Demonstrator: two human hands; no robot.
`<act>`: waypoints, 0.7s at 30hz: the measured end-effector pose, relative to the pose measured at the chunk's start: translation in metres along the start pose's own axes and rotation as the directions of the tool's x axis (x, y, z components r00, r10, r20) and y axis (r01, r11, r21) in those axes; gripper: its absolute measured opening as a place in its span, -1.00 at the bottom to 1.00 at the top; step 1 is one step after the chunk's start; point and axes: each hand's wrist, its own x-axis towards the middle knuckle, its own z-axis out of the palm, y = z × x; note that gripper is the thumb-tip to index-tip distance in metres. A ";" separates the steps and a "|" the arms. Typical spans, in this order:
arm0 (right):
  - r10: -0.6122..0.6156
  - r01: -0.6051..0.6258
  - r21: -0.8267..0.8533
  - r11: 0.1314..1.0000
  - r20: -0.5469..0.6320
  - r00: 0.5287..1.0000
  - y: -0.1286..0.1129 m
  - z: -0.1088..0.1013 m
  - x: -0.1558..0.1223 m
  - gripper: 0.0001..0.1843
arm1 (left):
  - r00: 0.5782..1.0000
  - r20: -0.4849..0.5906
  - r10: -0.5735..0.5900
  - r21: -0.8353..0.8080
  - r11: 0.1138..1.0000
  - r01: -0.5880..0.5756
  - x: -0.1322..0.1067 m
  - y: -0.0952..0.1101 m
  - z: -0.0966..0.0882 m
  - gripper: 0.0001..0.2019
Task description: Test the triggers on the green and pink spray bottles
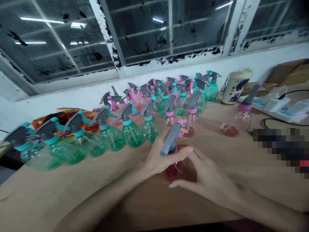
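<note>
A spray bottle point(172, 172) with red liquid and a grey trigger head with pink parts stands upright close in front of me. My left hand point(160, 158) is closed around it just below the spray head, thumb across the near side. Curved along the bottle's right side is my right hand point(207, 175), its thumb and index finger spread wide apart. Its index fingertip meets the left thumb tip; whether it touches the bottle I cannot tell. Just behind stand pink-collared spray bottles, one of them point(190, 129) beside the held bottle's head.
Green spray bottles point(132, 133) line the left of the table point(116, 174), with more pink and green ones behind. Another pink spray bottle point(238, 120) stands at right, near a tumbler point(235, 87) and a power strip point(272, 108) with cables. A colourful bag point(60, 117) lies behind the left row.
</note>
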 end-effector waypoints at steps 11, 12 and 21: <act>0.049 -0.067 -0.105 0.992 -0.161 0.986 0.032 -0.035 -0.021 -0.54 | 0.976 0.219 0.013 0.037 0.999 -0.022 0.030 0.022 0.044 -0.32; 0.046 -0.068 -0.125 0.990 -0.168 0.985 0.037 -0.041 -0.023 -0.57 | 0.974 0.226 0.017 0.055 0.998 -0.030 0.029 0.021 0.046 -0.28; 0.006 -0.141 -0.437 0.888 -0.296 0.955 0.106 -0.074 -0.007 -0.31 | 0.975 0.219 -0.028 0.359 0.932 -0.054 -0.017 -0.029 0.051 -0.38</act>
